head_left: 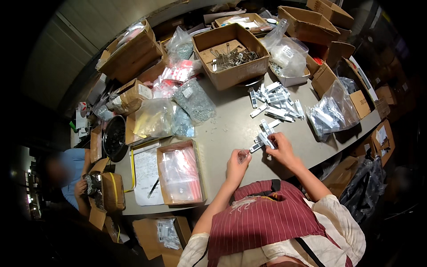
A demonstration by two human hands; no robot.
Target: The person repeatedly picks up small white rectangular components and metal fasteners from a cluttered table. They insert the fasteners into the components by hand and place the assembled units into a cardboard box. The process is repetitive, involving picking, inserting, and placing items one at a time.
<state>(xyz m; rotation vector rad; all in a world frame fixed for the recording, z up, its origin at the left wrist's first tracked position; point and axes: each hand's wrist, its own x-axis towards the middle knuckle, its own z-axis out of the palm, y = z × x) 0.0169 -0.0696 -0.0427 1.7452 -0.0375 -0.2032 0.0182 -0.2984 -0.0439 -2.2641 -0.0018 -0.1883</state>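
My left hand point(237, 167) is closed near the middle of the table, pinching a small see-through piece point(242, 155) that looks like thin plastic. Just to its right, my right hand point(282, 150) has its fingers closed on a narrow grey-and-white metal latch point(266, 139). A few similar latches point(257, 147) lie right under and beside these fingers. Beyond them spreads a loose heap of grey-and-white latches point(278, 101), several crossing each other. The fingertips of both hands are close together but apart.
An open carton of wire-like metal parts point(233, 73) stands at the back. To my left sit a box of clear, red-edged bags point(162, 178), papers with a pen point(153, 188), and a bag of screws point(195, 100). Bagged latches point(329, 113) lie right. A person point(73, 173) is far left.
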